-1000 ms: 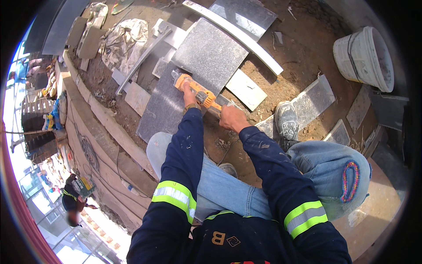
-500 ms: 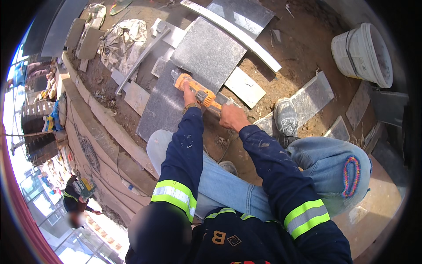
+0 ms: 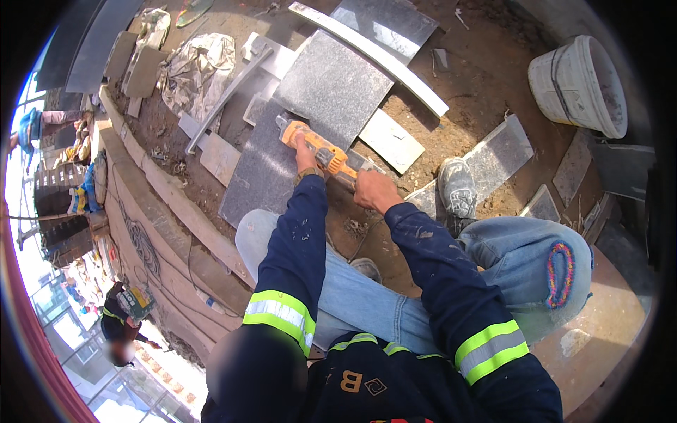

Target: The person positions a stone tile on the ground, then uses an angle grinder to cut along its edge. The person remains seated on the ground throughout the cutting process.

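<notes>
Both my hands are closed on an orange angle grinder. My left hand wraps its front body near the head, a watch-like band at the wrist. Farther back, my right hand grips the rear handle end. The grinder's head lies at the near left edge of a speckled dark grey stone slab. Below that edge is a second dark slab, partly covered by the first and by my left arm. Whether the disc touches stone, I cannot tell.
A long pale strip lies along the slab's far side. At the right stands a white bucket. My shoe rests beside another stone piece. Crumpled sheeting and a cable lie leftward; a person is at lower left.
The view has shifted very slightly. My hands and the grinder stay almost in place at the slab's edge. At far left, a distant person has changed posture.
</notes>
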Available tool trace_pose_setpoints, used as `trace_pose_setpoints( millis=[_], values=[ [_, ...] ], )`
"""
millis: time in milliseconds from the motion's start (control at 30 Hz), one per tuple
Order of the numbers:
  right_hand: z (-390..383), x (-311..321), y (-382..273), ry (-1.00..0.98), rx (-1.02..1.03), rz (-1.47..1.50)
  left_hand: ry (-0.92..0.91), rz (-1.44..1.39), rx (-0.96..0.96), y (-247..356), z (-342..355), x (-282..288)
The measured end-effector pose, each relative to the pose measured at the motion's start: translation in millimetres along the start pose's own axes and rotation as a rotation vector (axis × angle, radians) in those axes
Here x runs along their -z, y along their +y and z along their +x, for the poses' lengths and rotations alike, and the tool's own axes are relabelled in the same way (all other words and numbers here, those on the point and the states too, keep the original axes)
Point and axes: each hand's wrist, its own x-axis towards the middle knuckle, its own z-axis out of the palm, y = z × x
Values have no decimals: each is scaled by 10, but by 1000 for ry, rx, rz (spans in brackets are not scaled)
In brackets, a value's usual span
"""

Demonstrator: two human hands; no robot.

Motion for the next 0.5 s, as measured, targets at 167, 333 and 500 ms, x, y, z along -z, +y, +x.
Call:
trace_pose_setpoints(
  millis=[167,333,500],
  values=[
    [11,-19,28,10,-8,0,-2,-18,17,6,-91,-70],
    [35,-32,-42,48,29,-8,-6,-6,-13,76,19,28],
    [45,11,-11,12,-10,-3,-10,-11,-6,16,13,-34]
  ],
)
